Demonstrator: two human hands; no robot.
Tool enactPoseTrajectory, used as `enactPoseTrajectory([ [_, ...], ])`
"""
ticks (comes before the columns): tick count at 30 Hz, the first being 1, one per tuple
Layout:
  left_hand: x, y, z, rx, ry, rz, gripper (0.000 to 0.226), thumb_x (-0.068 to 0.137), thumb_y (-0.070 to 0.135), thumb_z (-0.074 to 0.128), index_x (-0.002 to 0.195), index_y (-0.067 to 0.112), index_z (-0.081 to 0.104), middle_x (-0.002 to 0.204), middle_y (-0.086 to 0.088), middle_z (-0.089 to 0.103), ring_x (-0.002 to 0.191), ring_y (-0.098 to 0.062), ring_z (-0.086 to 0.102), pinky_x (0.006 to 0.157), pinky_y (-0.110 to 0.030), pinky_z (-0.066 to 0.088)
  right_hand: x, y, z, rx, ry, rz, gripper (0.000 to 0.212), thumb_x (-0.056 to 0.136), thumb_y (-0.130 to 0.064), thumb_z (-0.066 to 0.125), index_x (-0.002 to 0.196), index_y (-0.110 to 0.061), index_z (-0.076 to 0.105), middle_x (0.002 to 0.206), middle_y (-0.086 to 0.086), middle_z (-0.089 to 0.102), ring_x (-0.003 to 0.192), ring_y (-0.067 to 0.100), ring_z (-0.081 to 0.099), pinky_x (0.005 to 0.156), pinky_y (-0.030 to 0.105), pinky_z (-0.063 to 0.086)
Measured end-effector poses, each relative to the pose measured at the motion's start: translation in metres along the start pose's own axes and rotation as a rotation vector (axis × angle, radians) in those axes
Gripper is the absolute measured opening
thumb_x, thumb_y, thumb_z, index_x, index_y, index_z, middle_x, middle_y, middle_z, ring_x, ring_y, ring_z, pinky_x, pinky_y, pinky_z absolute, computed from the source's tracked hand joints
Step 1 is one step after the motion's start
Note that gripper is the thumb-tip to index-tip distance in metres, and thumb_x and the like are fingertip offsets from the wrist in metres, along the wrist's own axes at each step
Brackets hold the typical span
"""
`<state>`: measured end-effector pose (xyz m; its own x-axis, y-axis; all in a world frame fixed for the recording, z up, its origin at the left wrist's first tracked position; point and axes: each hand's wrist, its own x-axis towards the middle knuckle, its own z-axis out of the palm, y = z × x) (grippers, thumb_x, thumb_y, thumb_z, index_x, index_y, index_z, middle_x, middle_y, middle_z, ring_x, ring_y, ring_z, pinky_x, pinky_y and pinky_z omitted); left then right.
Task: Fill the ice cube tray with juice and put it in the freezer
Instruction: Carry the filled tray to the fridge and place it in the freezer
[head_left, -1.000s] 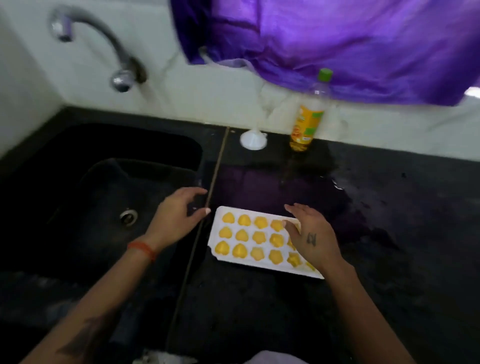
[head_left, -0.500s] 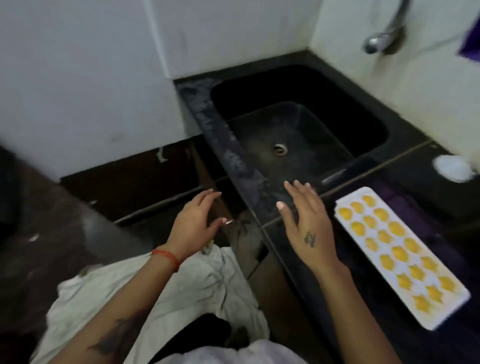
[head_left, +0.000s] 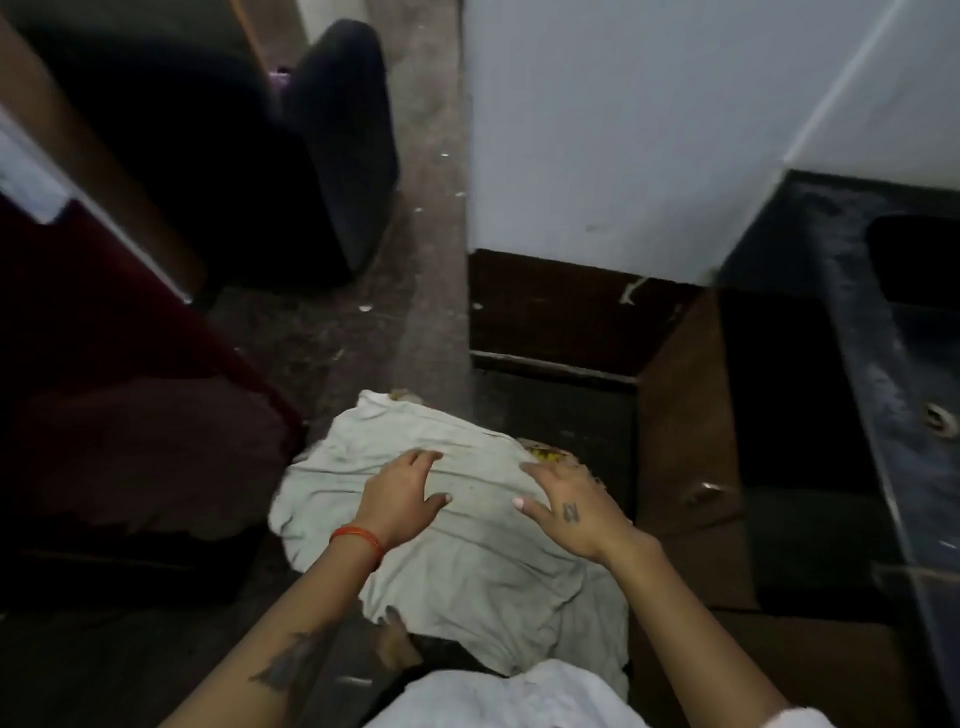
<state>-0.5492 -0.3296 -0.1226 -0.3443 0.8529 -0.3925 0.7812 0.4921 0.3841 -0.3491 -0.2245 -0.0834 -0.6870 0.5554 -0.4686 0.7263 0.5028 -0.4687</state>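
Note:
The ice cube tray and the juice bottle are out of view. My left hand (head_left: 402, 493), with an orange thread at the wrist, is held out with fingers spread above a crumpled white cloth (head_left: 467, 561) on the floor. Beside it to the right, my right hand (head_left: 569, 506), with a small tattoo on its back, is also spread above the cloth. Neither hand holds anything. Whether they touch the cloth I cannot tell. A few yellow spots (head_left: 545, 456) show at the cloth's far right edge.
The black counter (head_left: 810, 249) with its sink (head_left: 930, 364) runs along the right edge. A white wall (head_left: 623, 130) with a dark skirting stands ahead. A dark maroon cabinet or appliance (head_left: 104, 389) fills the left. A black bag or bin (head_left: 322, 156) sits on the brown floor (head_left: 431, 208) beyond.
The view has swung left and down, from the counter to the floor. The filled tray, bottle and funnel have left the frame. Both hands came off the tray and now hover over the white cloth.

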Motion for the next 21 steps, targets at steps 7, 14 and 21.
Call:
enactPoseTrajectory([
  [7,-0.048,-0.159,-0.030,-0.089,-0.119,-0.308,0.065,0.086,0.045,0.058,0.142,0.023,0.034,0.149,-0.005,0.036,0.133,-0.025,0.040,0.106,-0.039,0.037,0.061,-0.123,0.055,-0.131,-0.145,-0.147,0.059,0.095,-0.048,0.041,0.147,-0.024,0.026,0.155,0.006,0.027,0.142,0.021,0.024,0.114,0.031,0.021],
  [14,-0.135,-0.279,-0.080,-0.392,0.259,-0.608,0.065,0.086,0.038,0.061,0.142,0.018,0.036,0.148,-0.009,0.038,0.132,-0.026,0.042,0.106,-0.037,0.038,0.112,-0.261,0.090,-0.320,-0.244,-0.467,0.059,0.095,-0.048,0.042,0.147,-0.025,0.025,0.155,0.007,0.026,0.142,0.024,0.023,0.114,0.035,0.022],
  [21,-0.207,-0.353,-0.121,-0.636,0.742,-0.894,0.067,0.084,0.033,0.066,0.142,0.014,0.037,0.143,-0.015,0.044,0.127,-0.031,0.046,0.103,-0.039,0.040,0.151,-0.420,0.122,-0.369,-0.342,-0.848,0.063,0.094,-0.045,0.046,0.149,-0.026,0.020,0.156,0.006,0.025,0.145,0.027,0.016,0.117,0.040,0.020],
])
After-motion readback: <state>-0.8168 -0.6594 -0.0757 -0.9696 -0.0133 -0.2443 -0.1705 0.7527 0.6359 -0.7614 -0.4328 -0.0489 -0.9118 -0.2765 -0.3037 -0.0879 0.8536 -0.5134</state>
